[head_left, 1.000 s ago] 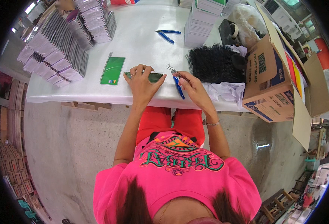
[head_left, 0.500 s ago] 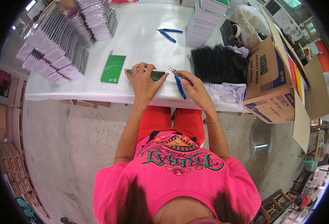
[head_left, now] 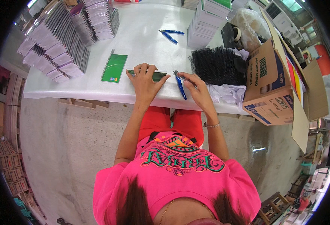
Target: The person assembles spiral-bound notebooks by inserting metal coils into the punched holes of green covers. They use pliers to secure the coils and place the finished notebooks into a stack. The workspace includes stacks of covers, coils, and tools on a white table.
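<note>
My left hand (head_left: 145, 79) spans a small green notepad (head_left: 158, 77) near the table's front edge, thumb at its right end and fingers at its far side. Just right of it, the fingers of my right hand (head_left: 195, 87) are closed on a short wire coil (head_left: 176, 72), mostly covered by the fingertips. One blue handle of a pair of cutters (head_left: 181, 89) shows against that hand; whether the hand also grips it is hidden. To the left lies another green notepad (head_left: 114, 68) with a coil sticking out past its far end.
A pile of black wire coils (head_left: 218, 65) sits right of my right hand, by crumpled white paper (head_left: 226, 93) and an open cardboard box (head_left: 271, 82). Other blue-handled cutters (head_left: 169, 36) lie farther back. Notebook stacks (head_left: 56, 41) stand left, a paper stack (head_left: 202, 33) at the back.
The coil at my right fingertips stuck out farther toward the notepad before; less of it shows now. My left hand and the notepad have hardly moved.
</note>
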`<state>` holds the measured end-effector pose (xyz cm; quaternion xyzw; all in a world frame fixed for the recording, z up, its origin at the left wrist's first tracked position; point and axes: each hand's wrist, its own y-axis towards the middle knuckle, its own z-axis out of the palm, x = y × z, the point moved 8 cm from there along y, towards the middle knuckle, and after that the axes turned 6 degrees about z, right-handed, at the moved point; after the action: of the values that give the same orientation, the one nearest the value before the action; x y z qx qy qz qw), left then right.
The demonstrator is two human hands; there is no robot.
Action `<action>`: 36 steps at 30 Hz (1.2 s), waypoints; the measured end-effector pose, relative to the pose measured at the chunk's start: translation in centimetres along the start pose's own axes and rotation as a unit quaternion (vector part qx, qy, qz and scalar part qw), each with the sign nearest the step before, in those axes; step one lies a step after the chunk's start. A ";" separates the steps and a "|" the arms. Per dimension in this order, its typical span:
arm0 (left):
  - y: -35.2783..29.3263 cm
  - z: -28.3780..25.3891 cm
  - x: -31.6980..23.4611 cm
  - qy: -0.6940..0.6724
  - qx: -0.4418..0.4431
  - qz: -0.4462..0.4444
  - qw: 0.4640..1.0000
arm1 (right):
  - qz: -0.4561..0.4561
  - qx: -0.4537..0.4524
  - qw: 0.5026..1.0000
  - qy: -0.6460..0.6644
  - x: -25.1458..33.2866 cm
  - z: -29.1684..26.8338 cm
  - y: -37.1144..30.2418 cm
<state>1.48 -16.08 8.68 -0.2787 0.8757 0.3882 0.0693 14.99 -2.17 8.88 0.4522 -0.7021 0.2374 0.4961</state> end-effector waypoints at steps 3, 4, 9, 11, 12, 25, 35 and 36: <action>0.0 0.0 -0.1 0.000 -0.002 0.003 1.000 | -0.002 -0.007 0.998 0.057 -0.7 0.1 0.0; 0.0 0.0 -0.1 0.001 -0.002 0.002 1.000 | 0.023 0.008 0.996 0.089 -0.8 0.3 0.0; -0.1 -0.1 -0.1 0.002 -0.008 0.007 1.000 | 0.024 0.007 0.971 0.236 0.3 -0.2 0.4; -0.1 -0.2 -0.1 0.009 -0.006 0.004 1.000 | -0.011 -0.018 0.958 0.285 1.5 -0.9 0.9; -0.1 -0.2 -0.1 0.012 -0.004 0.000 1.000 | -0.028 -0.030 0.950 0.308 2.0 -1.2 1.1; 0.0 0.1 0.0 -0.002 0.001 0.002 1.000 | -0.041 -0.089 0.840 0.534 -0.8 -3.5 1.5; 0.1 0.2 0.0 -0.003 0.002 0.005 1.000 | -0.001 -0.103 0.803 0.587 -3.4 -3.2 1.6; 0.1 0.2 0.0 -0.004 0.002 0.005 1.000 | 0.000 -0.104 0.800 0.592 -3.5 -3.2 1.6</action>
<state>1.40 -15.87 8.58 -0.2727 0.8776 0.3878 0.0712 15.44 2.50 7.08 0.1699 -0.2925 0.3843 0.8590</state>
